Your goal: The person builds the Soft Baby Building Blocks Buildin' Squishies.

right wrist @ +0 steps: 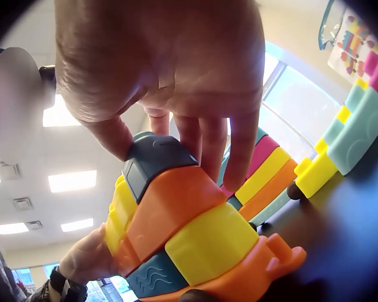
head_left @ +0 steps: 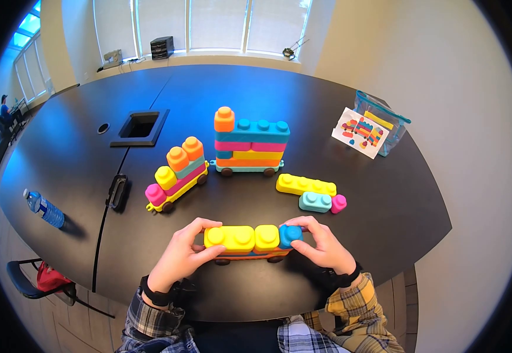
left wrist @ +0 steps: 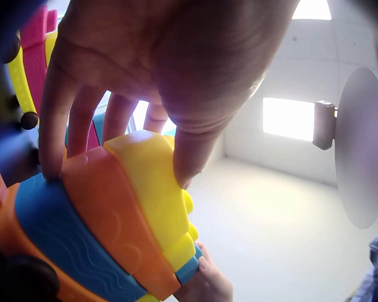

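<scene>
In the head view my left hand (head_left: 180, 252) grips the left end of a long yellow block (head_left: 230, 237) on top of a toy train wagon. My right hand (head_left: 328, 248) pinches a small blue block (head_left: 291, 234) at the wagon's right end, thumb in front and fingers behind. Between them sits a square yellow block (head_left: 266, 236). The left wrist view shows an orange block (left wrist: 104, 201) below the long yellow one, then a wavy blue block (left wrist: 69, 239). In the right wrist view a yellow block (right wrist: 211, 245) rests on the wagon's orange base (right wrist: 264, 267).
A toy engine (head_left: 185, 179) and a taller wagon (head_left: 250, 147) stand behind the hands. Loose yellow (head_left: 306, 185), light blue (head_left: 314, 202) and pink blocks (head_left: 339, 203) lie to the right. A picture card (head_left: 359, 134) leans on a clear bag (head_left: 394, 138). A bottle (head_left: 44, 209) stands left.
</scene>
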Tool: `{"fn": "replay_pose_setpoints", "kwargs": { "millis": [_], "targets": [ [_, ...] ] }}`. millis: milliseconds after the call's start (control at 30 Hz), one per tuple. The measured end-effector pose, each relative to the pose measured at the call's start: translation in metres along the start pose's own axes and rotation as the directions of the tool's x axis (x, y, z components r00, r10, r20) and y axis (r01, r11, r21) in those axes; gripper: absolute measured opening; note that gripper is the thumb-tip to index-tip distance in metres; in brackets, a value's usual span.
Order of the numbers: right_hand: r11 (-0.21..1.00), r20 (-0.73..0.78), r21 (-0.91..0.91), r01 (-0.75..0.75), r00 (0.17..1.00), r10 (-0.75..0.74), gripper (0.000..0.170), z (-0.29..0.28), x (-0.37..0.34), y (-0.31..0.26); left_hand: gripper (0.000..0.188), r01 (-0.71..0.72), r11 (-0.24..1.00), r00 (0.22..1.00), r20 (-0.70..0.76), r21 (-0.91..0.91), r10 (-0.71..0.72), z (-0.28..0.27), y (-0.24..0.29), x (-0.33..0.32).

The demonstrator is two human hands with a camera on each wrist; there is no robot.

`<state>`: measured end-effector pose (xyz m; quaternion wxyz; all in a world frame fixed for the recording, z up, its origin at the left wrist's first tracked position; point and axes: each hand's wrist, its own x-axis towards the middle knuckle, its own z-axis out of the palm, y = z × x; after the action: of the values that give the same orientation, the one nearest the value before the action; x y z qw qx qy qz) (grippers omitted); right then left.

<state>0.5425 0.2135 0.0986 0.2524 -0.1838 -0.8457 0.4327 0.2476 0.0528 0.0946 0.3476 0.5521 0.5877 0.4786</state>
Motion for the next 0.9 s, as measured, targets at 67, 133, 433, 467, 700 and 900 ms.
{"fn": "replay_pose_setpoints", "kwargs": {
  "millis": [67, 133, 433, 467, 700, 900],
  "targets": [
    [0.999, 0.016, 0.016, -0.041, 0.999, 0.041, 0.035, -0.008, 0.004, 0.004, 0.045, 0.004, 1.000, 1.000, -0.003, 0.007, -0.004, -0.001, 0.001, 0.000],
    [0.997, -0.052, -0.029, -0.068, 0.996, 0.067, 0.043, -0.027, 0.009, 0.021, 0.045, 0.007, 1.000, 1.000, -0.002, 0.018, -0.007, -0.001, 0.002, 0.000],
    [0.522, -0.391, -0.720, -0.457, 0.889, 0.239, 0.030, -0.103, 0.035, 0.103, 0.042, -0.006, 0.999, 1.000, 0.022, 0.031, 0.005, -0.002, 0.002, 0.003],
    [0.508, -0.362, -0.706, -0.493, 0.868, 0.340, 0.030, -0.103, 0.037, 0.106, 0.042, -0.006, 0.999, 1.000, 0.018, 0.033, 0.006, -0.002, 0.002, 0.003],
    [0.619, -0.485, -0.586, -0.523, 0.838, 0.249, 0.026, -0.095, 0.032, 0.097, 0.043, -0.016, 0.999, 1.000, 0.022, 0.037, 0.015, -0.003, 0.001, 0.002],
    [0.833, -0.593, -0.529, -0.162, 0.772, -0.227, 0.022, -0.082, 0.025, 0.057, 0.065, -0.054, 0.986, 0.998, -0.006, 0.159, 0.055, -0.009, 0.003, -0.002]
  ]
}}
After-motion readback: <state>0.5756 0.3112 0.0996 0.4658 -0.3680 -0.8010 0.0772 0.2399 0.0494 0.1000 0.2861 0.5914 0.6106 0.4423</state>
